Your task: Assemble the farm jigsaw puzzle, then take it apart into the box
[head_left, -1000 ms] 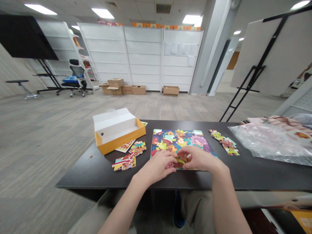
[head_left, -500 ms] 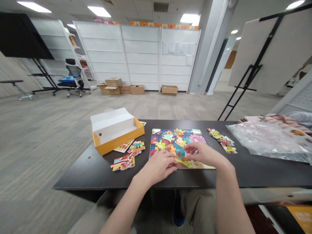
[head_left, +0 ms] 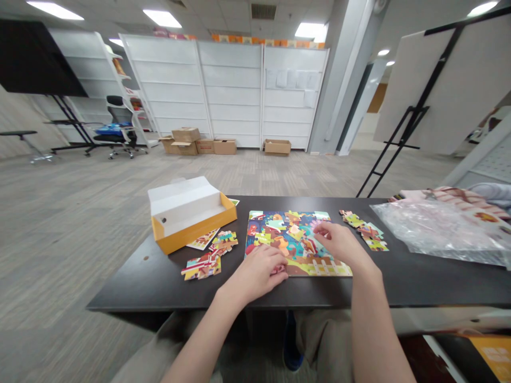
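Observation:
A colourful puzzle board [head_left: 333, 268] lies on the dark table, with several loose pieces on top of it. My left hand [head_left: 265, 268] rests on the board's lower left part, fingers curled; a reddish thing shows under the fingertips, too small to make out. Over the right part of the board is my right hand [head_left: 333, 239], its thumb and fingers bent close together; whatever they hold, if anything, is hidden. A red and white piece [head_left: 308, 246] lies on the board just left of my right hand.
Left of the board are puzzle pieces [head_left: 202, 266] and an open yellow box [head_left: 195, 229] with a white inside. More pieces [head_left: 369, 234] lie to the right, beside clear plastic wrapping [head_left: 435, 226]. The table's front edge [head_left: 239, 307] runs under my forearms.
My right hand has moved up and to the right, uncovering the fence picture and the red and white piece. My left hand has barely shifted.

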Available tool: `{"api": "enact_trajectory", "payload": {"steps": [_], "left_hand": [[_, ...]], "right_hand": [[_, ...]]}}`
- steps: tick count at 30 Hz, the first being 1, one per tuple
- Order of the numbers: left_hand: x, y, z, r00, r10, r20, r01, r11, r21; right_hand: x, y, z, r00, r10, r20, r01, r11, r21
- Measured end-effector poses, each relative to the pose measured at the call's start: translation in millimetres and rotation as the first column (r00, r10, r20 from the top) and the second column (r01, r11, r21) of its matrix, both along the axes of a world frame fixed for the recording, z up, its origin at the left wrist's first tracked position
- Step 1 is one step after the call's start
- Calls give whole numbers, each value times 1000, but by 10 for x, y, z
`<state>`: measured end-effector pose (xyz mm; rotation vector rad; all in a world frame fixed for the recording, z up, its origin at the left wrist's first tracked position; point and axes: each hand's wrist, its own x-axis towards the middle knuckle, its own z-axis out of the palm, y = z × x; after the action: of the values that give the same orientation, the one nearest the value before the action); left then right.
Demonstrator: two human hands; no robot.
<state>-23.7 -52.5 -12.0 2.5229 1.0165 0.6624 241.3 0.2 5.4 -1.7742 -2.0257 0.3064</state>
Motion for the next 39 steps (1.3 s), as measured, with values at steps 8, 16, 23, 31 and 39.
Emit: {"api": "enact_trajectory", "payload": {"steps": [8, 16, 23, 31, 39], "left_hand": [[19, 27, -9, 1000, 1, -22, -1, 1000, 8], [27, 21, 9, 999, 24, -40, -23, 1000, 20], [30, 10, 18, 998, 27, -53, -26, 999, 23], [-15, 2, 46, 1000, -1, -8, 1, 1000, -21], [-74, -14, 130, 999, 43, 3, -43, 999, 14]], "right_hand": [[97, 135, -198, 995, -99, 32, 98, 995, 8], [-64, 62, -146, 994, -55, 96, 66, 990, -123], [-141, 35, -48, 995, -37, 91, 52, 983, -178], [10, 96, -148, 981, 15, -192, -11, 1000, 20], [-79, 264, 69, 844, 202, -498, -235, 972, -4]]}}
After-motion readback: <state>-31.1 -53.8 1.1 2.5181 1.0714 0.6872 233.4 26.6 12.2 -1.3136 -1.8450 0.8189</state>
